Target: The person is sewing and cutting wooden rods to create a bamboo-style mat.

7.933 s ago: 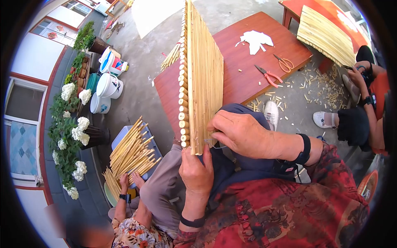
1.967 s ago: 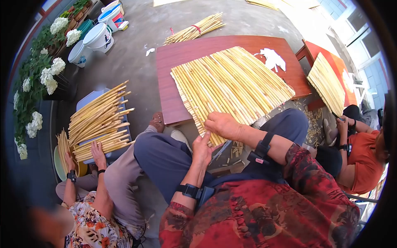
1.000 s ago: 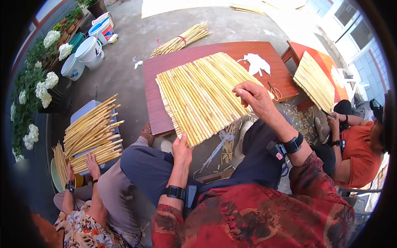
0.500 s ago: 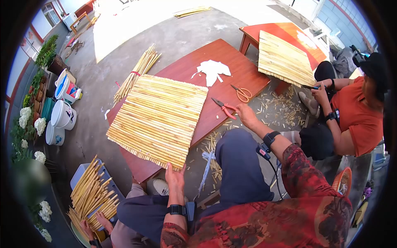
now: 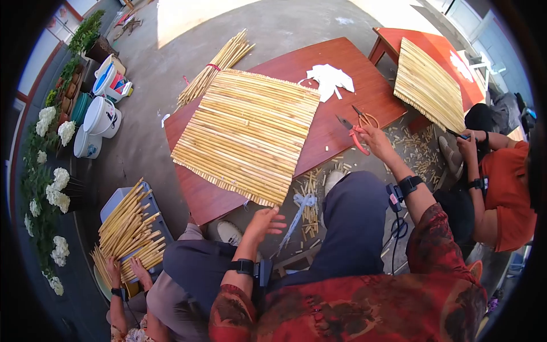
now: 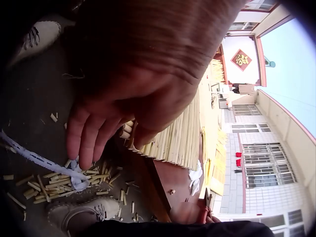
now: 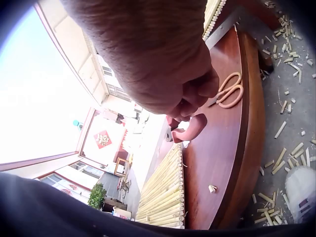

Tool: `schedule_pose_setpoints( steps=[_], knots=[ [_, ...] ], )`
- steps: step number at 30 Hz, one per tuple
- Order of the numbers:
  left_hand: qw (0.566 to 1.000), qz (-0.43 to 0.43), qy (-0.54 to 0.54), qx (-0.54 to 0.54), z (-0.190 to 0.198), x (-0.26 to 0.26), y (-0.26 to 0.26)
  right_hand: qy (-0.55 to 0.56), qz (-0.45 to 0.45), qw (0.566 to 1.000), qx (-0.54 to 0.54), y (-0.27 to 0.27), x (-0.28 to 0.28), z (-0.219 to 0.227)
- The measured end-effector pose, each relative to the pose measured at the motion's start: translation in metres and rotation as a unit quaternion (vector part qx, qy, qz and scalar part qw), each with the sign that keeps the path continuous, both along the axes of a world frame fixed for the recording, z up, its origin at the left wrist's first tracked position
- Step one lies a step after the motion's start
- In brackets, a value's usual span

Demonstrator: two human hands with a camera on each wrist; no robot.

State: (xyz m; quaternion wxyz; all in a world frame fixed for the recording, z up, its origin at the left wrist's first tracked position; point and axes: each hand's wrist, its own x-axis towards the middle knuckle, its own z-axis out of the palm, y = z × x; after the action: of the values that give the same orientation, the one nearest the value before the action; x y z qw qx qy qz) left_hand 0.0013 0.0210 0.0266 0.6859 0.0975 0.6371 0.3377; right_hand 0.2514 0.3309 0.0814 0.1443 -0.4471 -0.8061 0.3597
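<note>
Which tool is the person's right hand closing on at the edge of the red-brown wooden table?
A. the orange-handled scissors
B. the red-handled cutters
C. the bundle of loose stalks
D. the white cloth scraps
B: the right hand grips the red-handled cutters; the orange-handled scissors lie apart beside them.

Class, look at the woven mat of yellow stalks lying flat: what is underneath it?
The woven mat of yellow stalks lies on the reddish-brown wooden table; its near corner overhangs the table edge above the littered ground. Whatever sits on the tabletop beneath the mat is hidden.
</note>
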Motion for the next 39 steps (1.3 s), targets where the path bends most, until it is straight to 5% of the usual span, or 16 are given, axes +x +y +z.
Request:
schedule_pose_setpoints(
  steps=[5, 8, 13, 14, 19, 31, 39],
  knots=[
    [0.986, -0.057, 0.064, 0.144, 0.060, 0.016, 0.010, 0.015, 0.045, 0.999, -0.015, -0.056, -0.014, 0.158],
    [0.957, -0.028, 0.003, 0.289, 0.094, 0.030, 0.009, 0.049, 0.135, 0.989, -0.019, -0.119, -0.036, 0.176],
    [0.924, 0.088, -0.198, 0.315, 0.080, 0.046, -0.017, 0.043, 0.186, 0.977, -0.095, -0.195, -0.056, 0.077],
    [0.923, 0.089, -0.198, 0.317, 0.069, 0.046, -0.023, 0.068, 0.155, 0.974, -0.152, -0.209, -0.057, 0.059],
    [0.964, 0.118, -0.160, 0.177, 0.017, 0.052, -0.038, 0.090, 0.138, 0.980, -0.110, -0.236, -0.059, -0.030],
    [0.956, 0.200, -0.125, 0.173, -0.025, 0.037, -0.019, 0.057, 0.136, 0.981, -0.126, -0.225, -0.091, -0.054],
    [0.959, 0.209, -0.077, 0.174, -0.031, 0.034, -0.012, -0.059, 0.132, 0.983, -0.113, -0.221, -0.106, -0.055]
  ],
)
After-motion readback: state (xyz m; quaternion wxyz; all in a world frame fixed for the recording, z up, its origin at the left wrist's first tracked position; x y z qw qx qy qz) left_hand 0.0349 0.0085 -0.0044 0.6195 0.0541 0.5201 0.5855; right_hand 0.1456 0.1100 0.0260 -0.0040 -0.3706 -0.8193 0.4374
